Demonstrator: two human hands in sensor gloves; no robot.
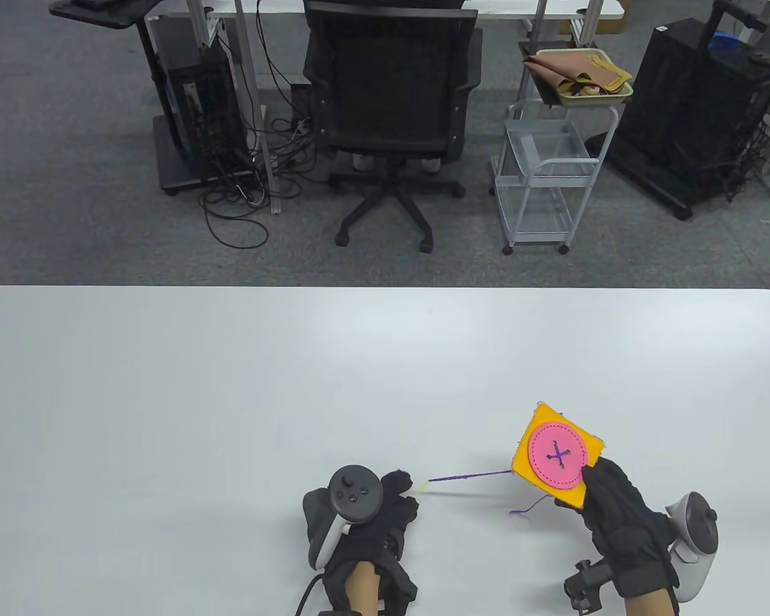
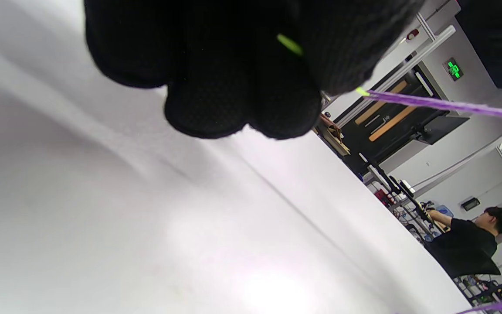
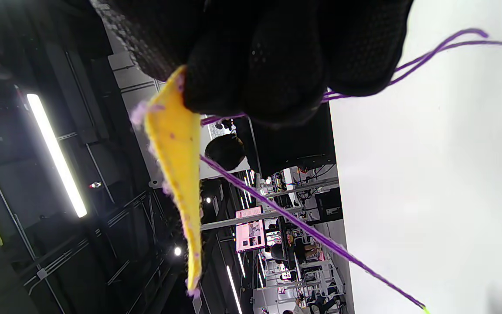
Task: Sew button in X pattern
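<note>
Writing we can read nowhere, pink button cross-stitched purple on yellow felt pinched by right hand, left hand pinching green needle on taut thread.

overhead table view, wrist views close — tilted

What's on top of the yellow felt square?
A pink button with a purple X stitch lies on the yellow felt square. The right hand covers its near corner.

Taut thread (between hands) midair
</note>
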